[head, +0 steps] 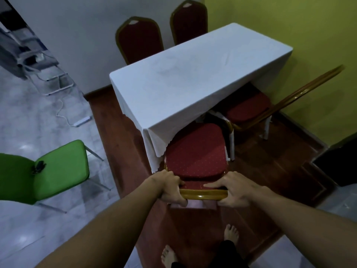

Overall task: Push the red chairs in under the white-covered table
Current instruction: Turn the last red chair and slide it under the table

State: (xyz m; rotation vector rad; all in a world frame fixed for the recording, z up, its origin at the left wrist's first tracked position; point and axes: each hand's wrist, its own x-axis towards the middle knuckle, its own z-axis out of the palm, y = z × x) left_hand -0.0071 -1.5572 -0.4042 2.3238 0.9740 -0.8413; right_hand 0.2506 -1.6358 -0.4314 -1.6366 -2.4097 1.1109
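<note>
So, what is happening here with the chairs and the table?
A person is holding the gold-framed back of a red padded chair with the left hand and the right hand, at the near side of the long table with the white cloth. Its seat is only partly under the cloth. A second red chair on the right is also partly out. Two more red chairs stand at the far side.

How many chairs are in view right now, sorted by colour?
Red chairs: 4, namely the near one held by the left hand and right hand, one at the right, and two beyond the table.
Green chairs: 1.
Total: 5
</note>
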